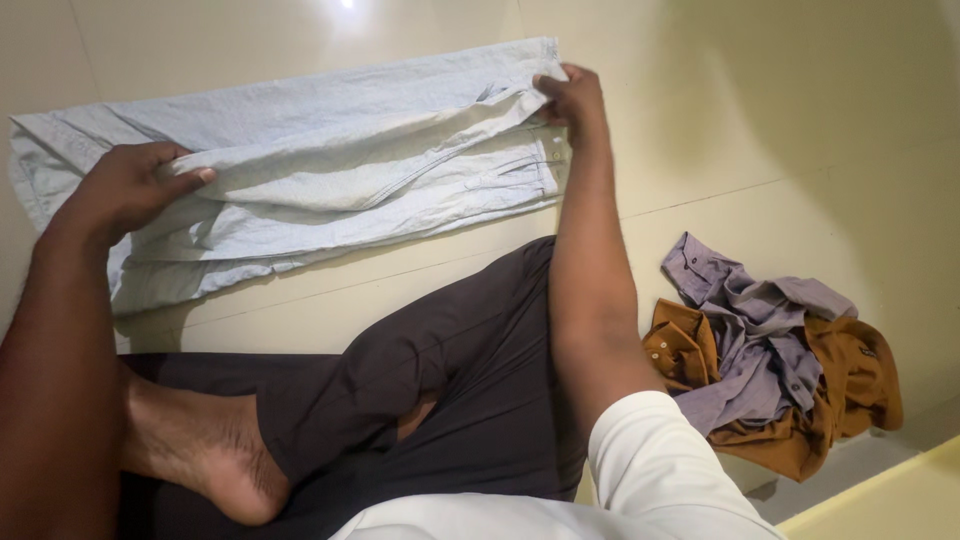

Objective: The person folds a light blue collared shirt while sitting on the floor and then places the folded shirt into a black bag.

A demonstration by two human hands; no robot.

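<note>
Floor [800,120]: pale glossy tiles with a glare spot above the shirt; carries everything listed below.
Shirt [330,170]: light blue, laid flat on the floor in front of the crossed legs, partly folded lengthwise, with one long flap lifted along its middle. Cuff and buttons show at its right end.
Legs [450,380]: crossed, in dark trousers, just below the shirt, with a bare foot to the lower left of it.
Clothes pile [770,360]: a lilac shirt crumpled over a rust-brown one, well apart from the blue shirt, to its lower right.
Left hand [125,190]: at the shirt's left end, fingers closed around the lifted flap, thumb on top.
Right hand [570,95]: at the shirt's upper right corner, fingers pinched shut on the flap's edge near the cuff.
Risk, uneven fold: the flap is held only at its two ends and sags between them; if one hand leads, it would likely land skewed across the shirt.
Risk, trapped creases: the layers under the flap look rumpled near the left hand; pressing down over them would probably set wrinkles.
Risk, slipping: the shiny tile gives little grip, so a pull from either end could drag the whole shirt out of line.
</note>
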